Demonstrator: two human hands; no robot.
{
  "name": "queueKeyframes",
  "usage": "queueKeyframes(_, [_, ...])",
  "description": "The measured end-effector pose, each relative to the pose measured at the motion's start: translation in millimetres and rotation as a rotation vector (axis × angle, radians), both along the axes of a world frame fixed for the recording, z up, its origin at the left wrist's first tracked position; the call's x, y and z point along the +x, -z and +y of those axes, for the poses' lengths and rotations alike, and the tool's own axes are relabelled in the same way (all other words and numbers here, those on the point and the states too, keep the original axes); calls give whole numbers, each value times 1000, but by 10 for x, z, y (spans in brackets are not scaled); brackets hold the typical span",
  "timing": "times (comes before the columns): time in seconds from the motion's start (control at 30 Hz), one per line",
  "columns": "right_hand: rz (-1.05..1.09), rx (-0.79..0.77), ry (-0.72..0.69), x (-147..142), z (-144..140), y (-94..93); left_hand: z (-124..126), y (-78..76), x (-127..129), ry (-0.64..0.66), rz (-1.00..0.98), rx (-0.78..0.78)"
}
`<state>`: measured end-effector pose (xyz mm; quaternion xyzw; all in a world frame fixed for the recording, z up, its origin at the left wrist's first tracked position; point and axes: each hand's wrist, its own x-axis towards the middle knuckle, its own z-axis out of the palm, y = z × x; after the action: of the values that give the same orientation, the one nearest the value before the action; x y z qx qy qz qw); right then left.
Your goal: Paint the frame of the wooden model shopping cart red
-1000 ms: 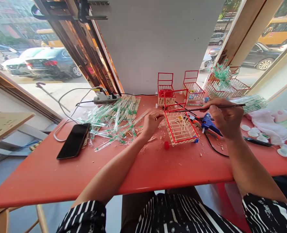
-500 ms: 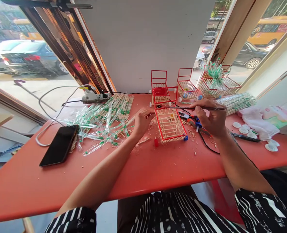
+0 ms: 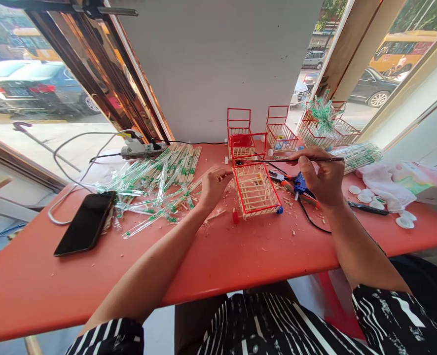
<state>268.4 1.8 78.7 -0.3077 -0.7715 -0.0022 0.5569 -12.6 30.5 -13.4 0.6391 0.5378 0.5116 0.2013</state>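
Right hand [image 3: 321,176]: closed around a thin brush [image 3: 273,160]
Left hand [image 3: 214,187]: fingers placed at the cart's [image 3: 257,189] side, grip cannot be told
Location: cart stood on red table [image 3: 211,276], between the hands

I'm in what looks like a small craft workshop in a street-side room: beyond the glass I see a dark sedan [image 3: 29,91] and a yellow bus [image 3: 403,49]. My red table [image 3: 203,268] carries a blue glue gun [image 3: 300,184], pliers [image 3: 285,184], wood scraps [image 3: 216,215], wrapped disposable chopsticks [image 3: 181,162] and several miniature shopping carts [image 3: 257,191] built from sticks.
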Motion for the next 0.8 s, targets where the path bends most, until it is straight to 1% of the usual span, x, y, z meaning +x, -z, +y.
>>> queueKeyframes(0.07, [-40,16,-14,-1,-1,-10,-1,-1,-5,3,7,3])
queueKeyframes(0.13, [-73,22,1,13,0,-26,-2,-6,-12,10,12,4])
queueKeyframes(0.3, [51,36,101,132,3,-103,-12,-27,-30,41,20,6])
queueKeyframes(0.4, [75,66,144,200,5,-137,-25,-30,-36,41,28,7])
queueKeyframes(0.6, [10,82,135,241,33,-114,-51,-35,-35,50,27,4])
queueKeyframes(0.8, [-19,78,174,287,55,-98,-51,-34,-26,43,24,-8])
